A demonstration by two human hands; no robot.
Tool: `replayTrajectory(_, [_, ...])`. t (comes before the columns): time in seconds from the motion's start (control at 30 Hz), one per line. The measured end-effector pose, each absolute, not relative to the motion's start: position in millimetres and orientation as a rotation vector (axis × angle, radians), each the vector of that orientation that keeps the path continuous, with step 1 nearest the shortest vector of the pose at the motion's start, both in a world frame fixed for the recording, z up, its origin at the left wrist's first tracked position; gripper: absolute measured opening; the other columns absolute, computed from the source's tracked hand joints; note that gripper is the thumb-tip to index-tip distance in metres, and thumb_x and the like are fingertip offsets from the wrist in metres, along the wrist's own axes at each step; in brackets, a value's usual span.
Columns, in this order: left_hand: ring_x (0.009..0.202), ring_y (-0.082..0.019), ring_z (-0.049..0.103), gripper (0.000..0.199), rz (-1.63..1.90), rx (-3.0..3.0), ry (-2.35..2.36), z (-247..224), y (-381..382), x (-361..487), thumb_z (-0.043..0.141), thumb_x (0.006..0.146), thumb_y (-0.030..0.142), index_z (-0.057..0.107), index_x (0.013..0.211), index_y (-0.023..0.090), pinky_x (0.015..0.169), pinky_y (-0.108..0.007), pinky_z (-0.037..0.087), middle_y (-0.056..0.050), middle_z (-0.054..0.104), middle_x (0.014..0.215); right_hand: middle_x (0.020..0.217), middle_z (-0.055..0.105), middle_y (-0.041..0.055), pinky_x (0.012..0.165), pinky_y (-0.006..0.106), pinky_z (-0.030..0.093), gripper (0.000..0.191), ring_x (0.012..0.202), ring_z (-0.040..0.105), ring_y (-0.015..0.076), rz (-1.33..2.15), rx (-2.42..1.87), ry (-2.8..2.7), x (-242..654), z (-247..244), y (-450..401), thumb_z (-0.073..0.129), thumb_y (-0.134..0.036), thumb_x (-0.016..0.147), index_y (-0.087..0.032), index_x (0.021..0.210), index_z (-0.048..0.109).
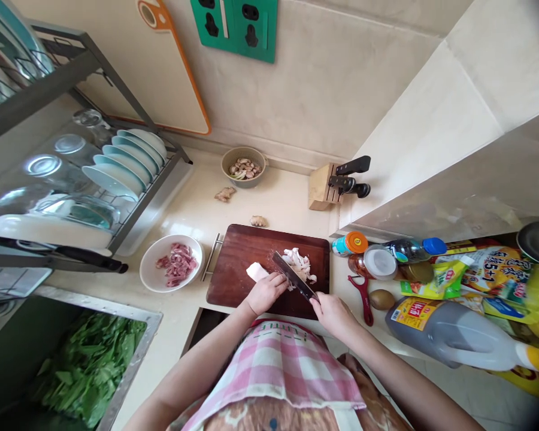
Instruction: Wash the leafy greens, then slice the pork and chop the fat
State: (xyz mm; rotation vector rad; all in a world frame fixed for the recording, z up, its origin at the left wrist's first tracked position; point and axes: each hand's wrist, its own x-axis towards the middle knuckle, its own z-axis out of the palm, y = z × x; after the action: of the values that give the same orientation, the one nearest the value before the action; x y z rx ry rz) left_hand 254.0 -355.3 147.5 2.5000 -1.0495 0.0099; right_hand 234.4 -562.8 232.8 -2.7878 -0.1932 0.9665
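A dark wooden cutting board [238, 263] lies on the counter in front of me. My right hand [335, 314] is wrapped round the handle of a kitchen knife [291, 274], its blade slanting up and left across the board. Bent fingers of my left hand [267, 293] press on a whitish block of fatty meat [256, 271], close to the blade's left side. Several cut pale strips of fatty meat [299, 262] are heaped right of the blade. My left fingertips partly hide where the block meets the knife.
Left of the board stands a white bowl [146, 272] of cut red meat. Behind it are ginger [225, 194], a garlic basket [227, 173] and a knife block [318, 188]. A red peeler [365, 302], jars and a large bottle [453, 335] crowd the right. Leafy greens [90, 359] fill the sink.
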Motion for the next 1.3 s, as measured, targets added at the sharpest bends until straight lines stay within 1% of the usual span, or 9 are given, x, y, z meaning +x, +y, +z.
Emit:
replayTrajectory(0.17, [0.095,-0.017,0.052,0.027,0.036,2.463,-1.024,144.0,-357.4,254.9,0.035,0.089,0.019,0.059,0.101,0.015,0.083,-0.029,0.048,-0.007,0.059,0.103,0.078,0.066,0.0094,0.058,0.024,0.034,0.032,0.07,0.062,0.0164,0.865,-2.792,-0.199,247.2,218.5,-538.3,0.03,-0.031,0.089,-0.017,0.086,0.058])
replayTrajectory(0.33, [0.096,-0.016,0.052,0.025,0.05,2.493,-0.946,140.9,-358.1,251.8,0.037,0.089,0.02,0.058,0.101,0.015,0.084,-0.029,0.048,-0.007,0.058,0.102,0.076,0.066,0.009,0.056,0.023,0.034,0.032,0.068,0.062,0.0167,0.797,-2.827,-0.169,251.9,229.7,-538.9,0.029,-0.031,0.09,-0.016,0.086,0.057])
replayTrajectory(0.5, [0.095,-0.017,0.052,0.028,0.032,2.515,-0.926,143.1,-360.7,250.2,0.033,0.09,0.021,0.058,0.101,0.014,0.081,-0.03,0.049,-0.008,0.058,0.1,0.072,0.066,0.0068,0.053,0.023,0.032,0.03,0.065,0.062,0.0159,0.904,-2.78,-0.14,226.3,239.5,-555.4,0.03,-0.031,0.089,-0.018,0.083,0.057])
replayTrajectory(0.63, [0.091,-0.018,0.052,0.027,0.017,2.524,-0.928,146.8,-362.3,251.5,0.034,0.089,0.02,0.06,0.095,0.013,0.079,-0.031,0.049,-0.009,0.058,0.098,0.075,0.066,0.0074,0.055,0.024,0.034,0.03,0.068,0.063,0.0172,0.981,-2.744,-0.074,209.9,238.3,-556.9,0.03,-0.03,0.089,-0.018,0.084,0.056])
replayTrajectory(0.77, [0.091,-0.017,0.052,0.024,0.0,2.491,-0.871,146.7,-365.1,253.0,0.037,0.088,0.019,0.061,0.093,0.014,0.08,-0.03,0.049,-0.008,0.059,0.095,0.079,0.066,0.0101,0.06,0.025,0.037,0.033,0.072,0.063,0.018,0.998,-2.742,-0.056,229.9,232.3,-534.0,0.028,-0.03,0.09,-0.017,0.089,0.058])
replayTrajectory(0.93, [0.09,-0.016,0.052,0.023,-0.004,2.486,-0.817,143.6,-366.2,251.7,0.039,0.087,0.018,0.061,0.09,0.015,0.079,-0.029,0.048,-0.006,0.059,0.091,0.093,0.064,0.0143,0.071,0.029,0.039,0.033,0.086,0.06,0.0217,0.828,-2.754,-0.144,272.9,219.6,-503.0,0.031,-0.031,0.089,-0.014,0.096,0.059])
replayTrajectory(1.03, [0.093,-0.016,0.052,0.022,0.029,2.479,-0.841,141.9,-364.4,249.6,0.04,0.087,0.018,0.061,0.093,0.015,0.083,-0.029,0.047,-0.006,0.059,0.097,0.087,0.065,0.013,0.068,0.027,0.038,0.033,0.083,0.061,0.0204,0.852,-2.756,-0.147,264.1,221.0,-517.9,0.032,-0.03,0.088,-0.014,0.09,0.06])
replayTrajectory(1.2, [0.093,-0.016,0.052,0.026,0.031,2.487,-0.856,137.9,-362.6,248.3,0.036,0.088,0.02,0.06,0.097,0.015,0.081,-0.03,0.048,-0.007,0.058,0.1,0.075,0.066,0.0081,0.057,0.024,0.034,0.032,0.07,0.062,0.0163,0.941,-2.756,-0.135,221.8,236.2,-559.2,0.031,-0.031,0.089,-0.017,0.084,0.058])
replayTrajectory(1.3, [0.093,-0.016,0.052,0.025,0.017,2.47,-0.836,138.1,-363.9,250.0,0.037,0.088,0.019,0.061,0.095,0.016,0.082,-0.029,0.047,-0.006,0.059,0.097,0.075,0.066,0.0085,0.057,0.024,0.034,0.032,0.069,0.062,0.0167,0.989,-2.76,-0.132,222.9,237.5,-553.3,0.03,-0.032,0.089,-0.017,0.084,0.058])
